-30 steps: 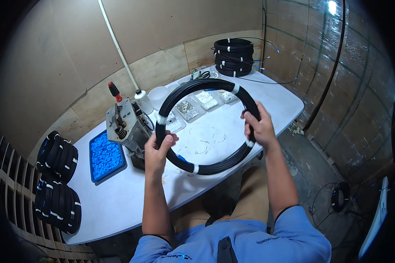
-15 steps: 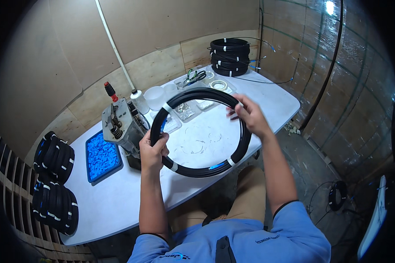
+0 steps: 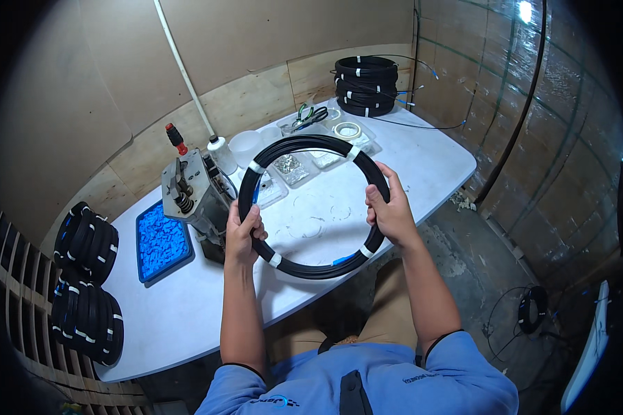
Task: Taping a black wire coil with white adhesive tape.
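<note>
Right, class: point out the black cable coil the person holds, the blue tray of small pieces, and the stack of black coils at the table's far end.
black cable coil (image 3: 304, 142), head view, top arc.
blue tray of small pieces (image 3: 144, 277), head view, near rim.
stack of black coils (image 3: 365, 86), head view, front side.

I note the cable coil (image 3: 311, 207): black, smooth, slightly glossy sheath, banded with white tape. Tabletop (image 3: 187, 311) looks matt, pale laminate. Machine (image 3: 190, 194) at its left edge shows bare, dull metal. Blue tray (image 3: 160, 240) beside it looks plastic. Wall panels (image 3: 242, 104) behind look like rough plywood.
</note>
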`<action>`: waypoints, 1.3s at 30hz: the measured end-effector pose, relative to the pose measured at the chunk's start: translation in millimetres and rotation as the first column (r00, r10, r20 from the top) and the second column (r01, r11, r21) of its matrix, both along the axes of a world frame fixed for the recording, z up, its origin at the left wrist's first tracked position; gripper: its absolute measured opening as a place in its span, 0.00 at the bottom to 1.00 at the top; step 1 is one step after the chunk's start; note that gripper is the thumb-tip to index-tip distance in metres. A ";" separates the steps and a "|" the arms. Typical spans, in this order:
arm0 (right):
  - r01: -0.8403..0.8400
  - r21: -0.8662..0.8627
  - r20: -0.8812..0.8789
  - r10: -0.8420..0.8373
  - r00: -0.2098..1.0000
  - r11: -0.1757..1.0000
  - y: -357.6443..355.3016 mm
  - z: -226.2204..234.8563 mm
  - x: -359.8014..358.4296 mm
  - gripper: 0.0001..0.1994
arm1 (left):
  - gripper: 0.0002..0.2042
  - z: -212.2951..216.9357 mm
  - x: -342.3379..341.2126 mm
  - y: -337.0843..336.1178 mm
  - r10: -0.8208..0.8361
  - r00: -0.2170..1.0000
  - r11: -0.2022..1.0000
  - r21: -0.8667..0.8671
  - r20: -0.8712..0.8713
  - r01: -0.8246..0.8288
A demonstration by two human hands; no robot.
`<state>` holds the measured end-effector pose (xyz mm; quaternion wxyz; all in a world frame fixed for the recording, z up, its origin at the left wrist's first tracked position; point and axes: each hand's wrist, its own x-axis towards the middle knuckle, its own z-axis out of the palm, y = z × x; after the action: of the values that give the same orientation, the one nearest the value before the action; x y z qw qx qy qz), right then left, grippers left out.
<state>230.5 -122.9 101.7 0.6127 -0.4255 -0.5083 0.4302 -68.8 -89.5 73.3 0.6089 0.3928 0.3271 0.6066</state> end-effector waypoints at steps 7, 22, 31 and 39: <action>-0.568 -0.116 -0.570 0.414 0.710 0.815 23.0 -27.8 47.7 0.32 | 0.26 11.9 -15.5 -1.0 -0.017 0.991 0.982 0.184 -0.134 0.042; -0.033 -0.152 0.541 0.111 0.834 0.988 27.2 -51.2 62.9 0.22 | 0.17 20.3 -39.7 -5.8 -0.001 0.660 1.000 0.006 -0.751 0.008; -0.002 -0.136 -0.345 -0.045 0.937 0.991 9.4 -35.5 8.6 0.19 | 0.15 -2.3 28.7 -11.2 0.208 0.955 0.972 0.153 -0.213 -0.178; 0.072 -0.132 -0.301 -0.109 0.947 0.989 14.0 -41.6 8.6 0.13 | 0.15 10.9 34.2 -20.3 0.280 0.908 0.957 0.158 -0.310 -0.242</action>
<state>239.1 -108.9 60.1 0.6771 -0.4120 -0.3600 0.4922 -34.7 -109.9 84.1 0.4352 0.4756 0.4381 0.6264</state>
